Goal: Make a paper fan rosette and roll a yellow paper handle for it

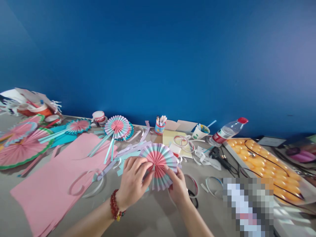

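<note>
A round pleated paper fan [161, 156], pink at its centre with pale blue and lilac rings, is held up just above the table. My right hand [178, 186] grips its lower right side, thumb on the front and fingers behind. At the left, my left hand [134, 179] pinches the folds near a narrow gap running down from the centre; its exact fingertip contact is partly hidden. Behind the fan lie lilac paper strips [133, 148] and a yellow paper sheet [170, 136]. Pink paper sheets [56, 184] spread out to the left of my hands.
Finished-looking fans on strip handles [117, 126] lie at the back left. A pen cup [160, 127], a paper cup [200, 131] and a plastic bottle [225, 132] stand along the wall. A glue gun [218, 158] and a tray of orange balloons [266, 168] are on the right.
</note>
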{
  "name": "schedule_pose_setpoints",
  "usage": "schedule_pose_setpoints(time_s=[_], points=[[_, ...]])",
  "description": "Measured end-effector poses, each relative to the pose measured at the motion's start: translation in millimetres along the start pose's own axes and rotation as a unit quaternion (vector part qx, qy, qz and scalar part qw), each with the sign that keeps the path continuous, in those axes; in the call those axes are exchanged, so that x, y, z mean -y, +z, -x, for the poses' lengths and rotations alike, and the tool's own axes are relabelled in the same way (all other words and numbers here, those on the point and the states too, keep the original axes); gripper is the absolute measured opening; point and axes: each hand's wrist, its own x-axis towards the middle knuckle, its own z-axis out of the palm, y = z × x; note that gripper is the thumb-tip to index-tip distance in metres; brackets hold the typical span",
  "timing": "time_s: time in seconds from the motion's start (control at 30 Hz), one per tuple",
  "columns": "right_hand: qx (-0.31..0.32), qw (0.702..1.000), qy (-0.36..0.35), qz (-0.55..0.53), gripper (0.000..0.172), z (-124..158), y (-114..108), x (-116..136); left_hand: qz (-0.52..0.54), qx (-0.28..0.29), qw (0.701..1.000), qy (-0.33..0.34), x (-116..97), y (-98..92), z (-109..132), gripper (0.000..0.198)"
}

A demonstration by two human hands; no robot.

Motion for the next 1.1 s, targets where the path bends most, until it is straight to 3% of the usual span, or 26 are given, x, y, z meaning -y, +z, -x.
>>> schedule_pose_setpoints(time_s=[0.53, 1.1], points=[[-0.009, 1.000, -0.011, 0.005, 0.039, 3, 8, -7, -0.034, -0.008, 0.999, -0.020, 0, 4.1, -3, 0.013], [-0.041, 0.992, -0.096, 0.067, 0.035, 9, 11, -27, -0.006, -0.034, 0.999, -0.014, 3, 11.0, -1, 0.013]])
